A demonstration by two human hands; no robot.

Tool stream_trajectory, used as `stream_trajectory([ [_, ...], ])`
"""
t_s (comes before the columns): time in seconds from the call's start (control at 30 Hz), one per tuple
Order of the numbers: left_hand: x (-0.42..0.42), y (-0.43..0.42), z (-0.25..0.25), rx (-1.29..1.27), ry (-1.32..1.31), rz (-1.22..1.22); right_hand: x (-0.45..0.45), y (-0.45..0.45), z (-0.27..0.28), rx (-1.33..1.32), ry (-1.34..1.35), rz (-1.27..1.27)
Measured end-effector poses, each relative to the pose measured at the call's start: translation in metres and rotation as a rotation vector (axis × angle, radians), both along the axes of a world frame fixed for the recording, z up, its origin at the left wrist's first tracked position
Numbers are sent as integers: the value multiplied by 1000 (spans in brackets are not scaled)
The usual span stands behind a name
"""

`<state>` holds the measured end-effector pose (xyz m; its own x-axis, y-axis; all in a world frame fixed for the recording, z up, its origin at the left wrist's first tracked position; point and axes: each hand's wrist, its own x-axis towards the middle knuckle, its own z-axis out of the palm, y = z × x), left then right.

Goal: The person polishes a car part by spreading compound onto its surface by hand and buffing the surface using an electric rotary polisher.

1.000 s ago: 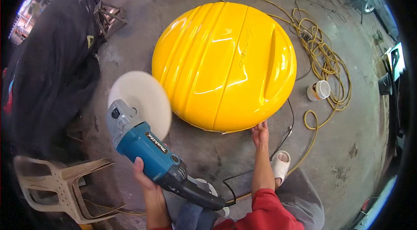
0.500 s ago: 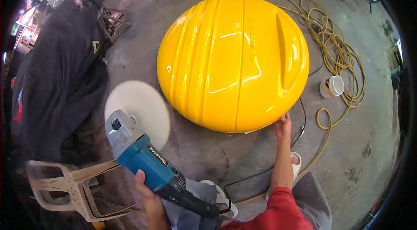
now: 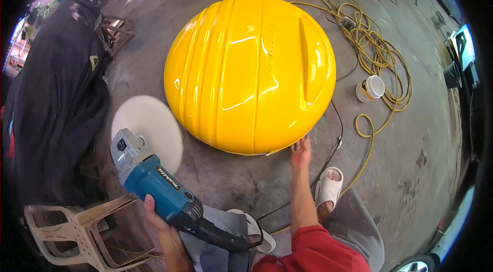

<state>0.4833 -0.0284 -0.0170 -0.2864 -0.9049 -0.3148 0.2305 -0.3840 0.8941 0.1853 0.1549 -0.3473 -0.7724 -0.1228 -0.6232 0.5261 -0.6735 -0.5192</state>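
My left hand (image 3: pixel 156 215) is wrapped around the body of a blue and black Makita polisher (image 3: pixel 167 182). The polisher's round white pad (image 3: pixel 159 133) faces away from me, left of a large glossy yellow cover (image 3: pixel 241 74). That cover is rounded, with raised ribs on one side, a recess on the other and raised lettering between. At the cover's near lower rim is my right hand (image 3: pixel 302 154), fingers stretched out toward the edge. Whether the fingertips touch the rim I cannot tell. What supports the cover is hidden beneath it.
Coiled yellow hose or cable (image 3: pixel 380 56) lies to the right, beside a white-lidded tub (image 3: pixel 371 88). A black cord (image 3: pixel 336 118) crosses the floor near my feet. Left are a beige plastic chair (image 3: pixel 56 231) and something under dark cloth (image 3: pixel 56 102). A vehicle wheel (image 3: pixel 416 264) shows lower right.
The view has turned slightly, shifting the scene left. My right hand has moved a little left along the cover's rim, and more of its fingers show. The polisher stays in my left hand.
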Motion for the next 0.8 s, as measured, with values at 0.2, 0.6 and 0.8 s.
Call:
stream_trajectory([
  [0.2,10,-6,-13,-120,-185,66,118,-62,140,328,285,195],
  [0.6,-20,-104,29,-403,-295,-638,85,-23,257,-301,357,721],
  [0.8,-41,-247,-230,92,-591,-218,71,61,217,-401,575,436],
])
